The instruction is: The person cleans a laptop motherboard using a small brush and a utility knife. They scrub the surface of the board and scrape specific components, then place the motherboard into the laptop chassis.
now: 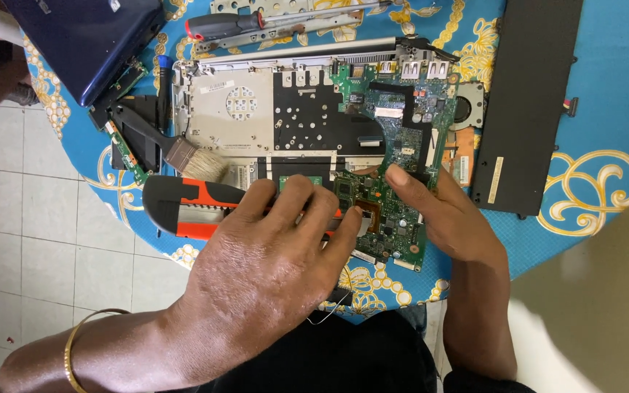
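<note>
Now, left hand (pixel 271 251): clenched around an orange-and-black utility knife (pixel 183 207), fingertips pressing toward the green circuit board (pixel 394 145).
Right hand (pixel 442 211): fingers flat on the board's near edge, thumb on top, steadying it, gripping nothing else.
Circuit board: lying in the opened laptop chassis (pixel 234 109), directly under both hands.
Beyond the left hand: a paintbrush (pixel 161 142) and a red-handled screwdriver (pixel 227 25).
Right of the right hand: a long black battery (pixel 525 94), on the blue patterned tablecloth (pixel 606 73).
</note>
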